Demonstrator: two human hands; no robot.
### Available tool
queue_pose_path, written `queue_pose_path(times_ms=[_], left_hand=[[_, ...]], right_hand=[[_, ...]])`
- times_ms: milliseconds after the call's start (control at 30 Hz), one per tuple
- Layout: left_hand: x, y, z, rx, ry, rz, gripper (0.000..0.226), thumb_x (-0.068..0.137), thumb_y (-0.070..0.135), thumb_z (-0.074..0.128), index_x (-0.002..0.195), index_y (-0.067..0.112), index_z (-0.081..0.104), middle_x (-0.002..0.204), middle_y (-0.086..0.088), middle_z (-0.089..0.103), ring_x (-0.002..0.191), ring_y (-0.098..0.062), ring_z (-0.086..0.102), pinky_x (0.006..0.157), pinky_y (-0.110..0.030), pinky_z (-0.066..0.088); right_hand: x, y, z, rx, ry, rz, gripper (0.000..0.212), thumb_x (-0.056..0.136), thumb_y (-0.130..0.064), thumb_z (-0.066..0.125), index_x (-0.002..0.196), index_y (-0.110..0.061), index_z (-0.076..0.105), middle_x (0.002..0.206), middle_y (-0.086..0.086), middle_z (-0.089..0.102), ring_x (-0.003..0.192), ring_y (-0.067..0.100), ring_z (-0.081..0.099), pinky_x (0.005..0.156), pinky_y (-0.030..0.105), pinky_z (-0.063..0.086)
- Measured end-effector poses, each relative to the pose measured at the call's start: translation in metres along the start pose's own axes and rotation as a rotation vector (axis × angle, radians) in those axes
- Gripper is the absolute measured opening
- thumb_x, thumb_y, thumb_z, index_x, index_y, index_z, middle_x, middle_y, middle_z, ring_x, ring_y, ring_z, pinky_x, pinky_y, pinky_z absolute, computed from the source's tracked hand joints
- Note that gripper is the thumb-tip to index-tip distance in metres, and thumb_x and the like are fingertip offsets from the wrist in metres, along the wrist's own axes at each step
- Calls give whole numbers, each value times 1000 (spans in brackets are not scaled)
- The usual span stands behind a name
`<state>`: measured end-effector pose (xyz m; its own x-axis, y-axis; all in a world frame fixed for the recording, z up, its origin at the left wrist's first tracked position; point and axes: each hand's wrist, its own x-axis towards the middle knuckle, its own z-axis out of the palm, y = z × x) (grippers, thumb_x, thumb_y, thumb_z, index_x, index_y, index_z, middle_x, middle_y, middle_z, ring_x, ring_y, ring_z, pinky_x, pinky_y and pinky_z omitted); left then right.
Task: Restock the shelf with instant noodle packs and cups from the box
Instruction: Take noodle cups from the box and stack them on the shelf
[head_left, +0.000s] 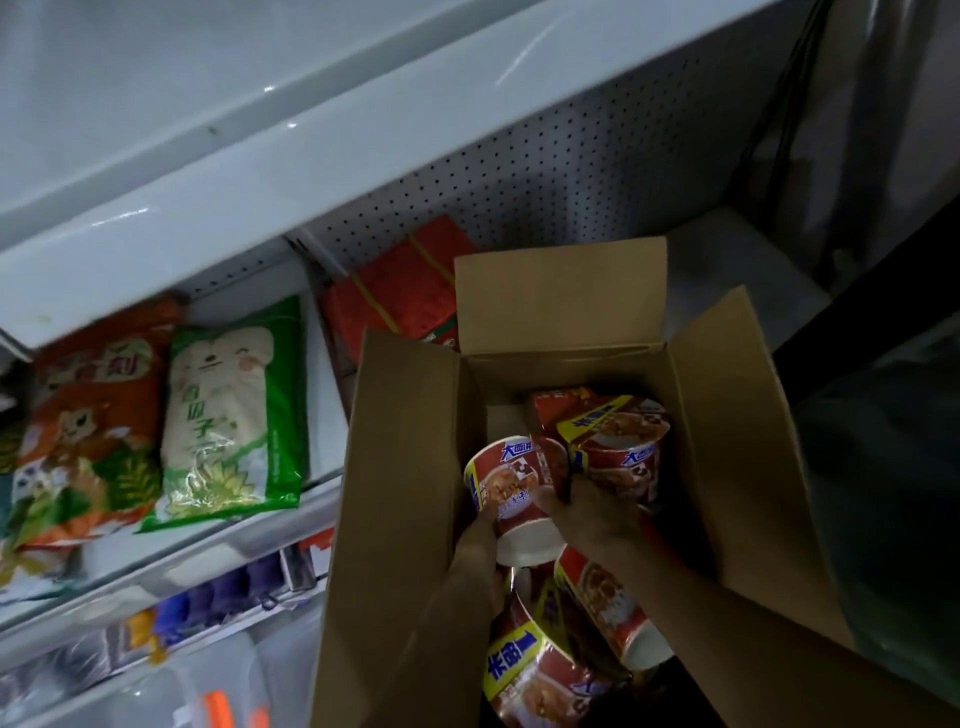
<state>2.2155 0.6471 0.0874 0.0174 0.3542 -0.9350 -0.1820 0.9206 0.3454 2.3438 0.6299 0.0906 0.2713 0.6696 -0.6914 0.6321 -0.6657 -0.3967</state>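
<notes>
Fingers: those of the left hand (480, 540) lie against the lower side of a noodle cup (511, 496), largely hidden behind it, so whether they curl round it cannot be told; those of the right hand (592, 514) are curled round a second noodle cup (618, 457), thumb on its near side.
Hidden or unclear: both forearms enter from the lower edge; the floor of the cardboard box (405, 493) lies in deep shadow; the lower shelf goods, purple and orange shapes, are blurred beyond identification.
Task items: both handled cups sit inside the box, lying tilted, touching each other; further cups (540, 670) lie on their sides beneath the forearms.
Writing: each cup bears blue-and-white Chinese characters on a yellow-edged band, too soft to read fully; a green bag (234, 415) shows a cartoon bear and the character 子; an orange bag (93, 415) beside it carries unreadable red lettering.
Materials and shapes: box of plain brown corrugated board, four flaps standing open; cups tapered, with glossy red film and white bases; shelf (171, 218) of smooth pale metal with a perforated back panel (545, 176); a red carton (400, 291) with yellow straps stands behind the box.
Right margin: dark, indistinct.
</notes>
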Motion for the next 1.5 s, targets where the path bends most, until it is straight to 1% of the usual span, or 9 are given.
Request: queue_pose_path(times_ms=[233, 367, 467, 767, 867, 1033, 1133, 1267, 1500], left_hand=[[-9, -12, -18, 17, -52, 41, 44, 89, 36, 64, 125, 11, 62, 112, -21, 71, 102, -41, 68, 96, -56, 51], [-45, -6, -22, 26, -127, 114, 21, 89, 23, 63, 109, 15, 66, 89, -12, 76, 74, -27, 71, 71, -36, 57], [-62, 1, -29, 14, -148, 150, 24, 91, 26, 61, 113, 17, 64, 90, -10, 76, 75, -24, 71, 63, -32, 56], [-117, 3, -67, -62, -264, 163, 71, 67, 60, 76, 129, 28, 62, 128, -7, 66, 120, -32, 61, 104, -52, 42], [-154, 6, -84, -77, -248, 222, 56, 78, 55, 70, 124, 24, 65, 125, -11, 66, 118, -33, 62, 105, -52, 41], [-233, 22, -115, 138, -171, 500, 31, 95, 43, 56, 105, 19, 73, 92, -2, 76, 87, -15, 72, 82, -34, 50], [-276, 26, -140, 160, -140, 594, 29, 98, 37, 51, 105, 22, 75, 95, 2, 77, 91, -12, 71, 90, -34, 49], [-317, 27, -175, 156, -110, 721, 27, 101, 29, 48, 107, 22, 73, 98, 3, 75, 91, -9, 68, 88, -33, 48], [-396, 17, -252, 4, -73, 896, 18, 97, 14, 59, 112, 22, 65, 113, -6, 72, 108, -26, 67, 99, -44, 51]], right_hand=[[-22, 8, -13, 396, -46, -60, 38, 92, -50, 56, 118, -22, 59, 113, -1, 64, 112, 22, 58, 101, 41, 43], [-45, 8, -22, 589, -67, -119, 23, 90, -41, 63, 111, -34, 54, 112, -5, 65, 107, 18, 61, 99, 45, 47], [-67, 1, -32, 712, -76, -159, 30, 88, -36, 66, 114, -33, 52, 120, -3, 63, 111, 18, 59, 103, 46, 44], [-141, -8, -50, 946, -78, -179, 48, 78, -30, 73, 123, -24, 58, 118, -7, 66, 109, 13, 60, 103, 47, 43], [-172, -17, -49, 966, -75, -226, 62, 65, -44, 83, 120, -26, 61, 122, -5, 66, 117, 15, 59, 108, 48, 40], [-224, -43, -47, 1003, -77, -284, 57, 66, -40, 77, 119, -27, 63, 118, -6, 69, 118, 15, 59, 109, 41, 36], [-264, -66, -43, 1031, -85, -354, 46, 71, -33, 72, 115, -26, 63, 114, -3, 71, 113, 16, 62, 97, 31, 42], [-313, -95, -34, 1060, -74, -427, 51, 73, -32, 69, 122, -20, 60, 116, 1, 70, 115, 18, 62, 106, 35, 40], [-411, -156, -2, 1077, -62, -556, 49, 73, -33, 70, 116, -14, 58, 101, 2, 75, 96, 17, 71, 89, 30, 49]])
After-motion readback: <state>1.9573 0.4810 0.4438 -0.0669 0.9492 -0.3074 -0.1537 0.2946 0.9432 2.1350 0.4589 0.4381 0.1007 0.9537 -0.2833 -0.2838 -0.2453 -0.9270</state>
